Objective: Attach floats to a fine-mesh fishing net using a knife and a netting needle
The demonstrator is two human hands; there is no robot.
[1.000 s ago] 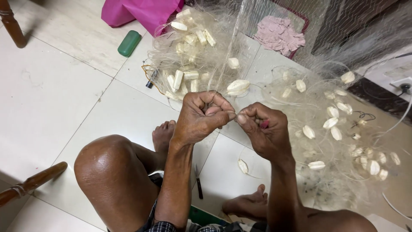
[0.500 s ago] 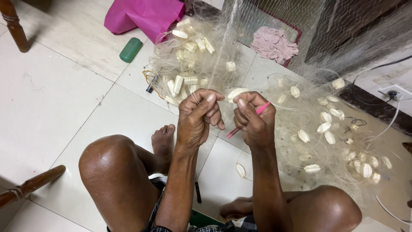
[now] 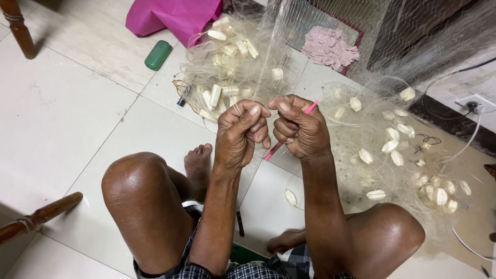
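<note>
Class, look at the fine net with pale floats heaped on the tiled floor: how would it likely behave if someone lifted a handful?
The net would probably hang limp, since it lies crumpled in loose heaps. It is likely to snag: the mesh is fine and tangled around the floats. It seems light for its bulk, being nearly see-through, though the many floats would add some weight.

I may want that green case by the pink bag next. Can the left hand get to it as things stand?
Probably, with a forward lean. The left hand is pinching net strands and would have to let go; the green case lies on bare tile beyond the raised knee, with nothing on it.
</note>
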